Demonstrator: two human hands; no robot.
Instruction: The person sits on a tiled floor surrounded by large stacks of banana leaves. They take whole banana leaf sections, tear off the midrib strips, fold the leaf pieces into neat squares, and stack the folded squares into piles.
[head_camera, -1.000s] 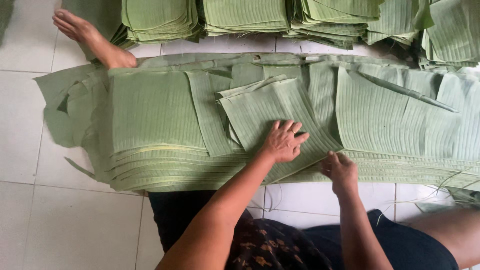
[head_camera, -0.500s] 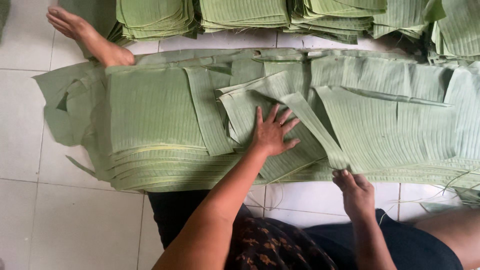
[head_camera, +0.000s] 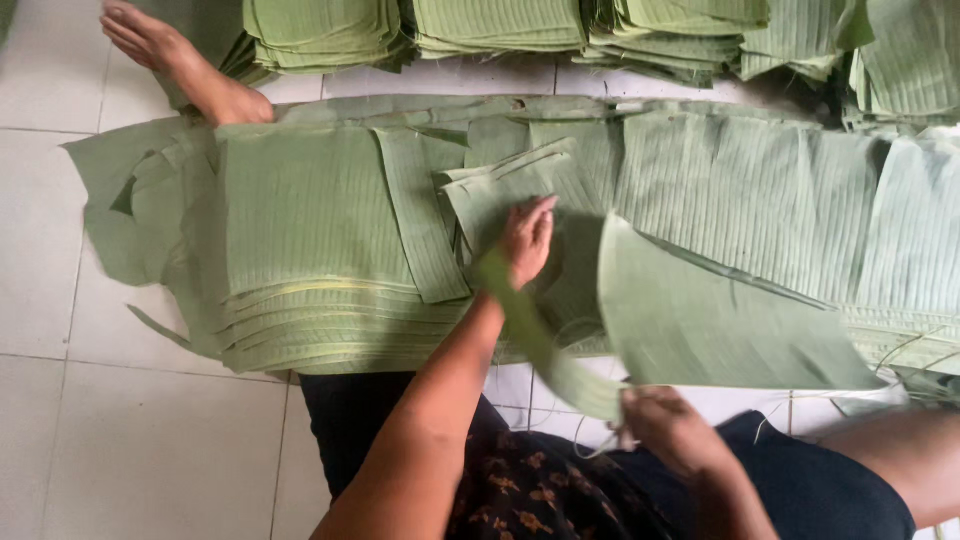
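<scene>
Two hands: left (head_camera: 525, 240) flat on leaf stack (head_camera: 310, 250); right (head_camera: 670, 430) gripping leaf sheet (head_camera: 710, 320) edge.

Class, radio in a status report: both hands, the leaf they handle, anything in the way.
Left hand flat on green banana-leaf stack. Right hand grips lifted green leaf sheet. Bare foot rests by stack's far corner.

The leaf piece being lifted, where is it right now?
In the head view, the lifted leaf piece hangs right of centre above the leaf pile, gripped by the right hand near the lap.
</scene>
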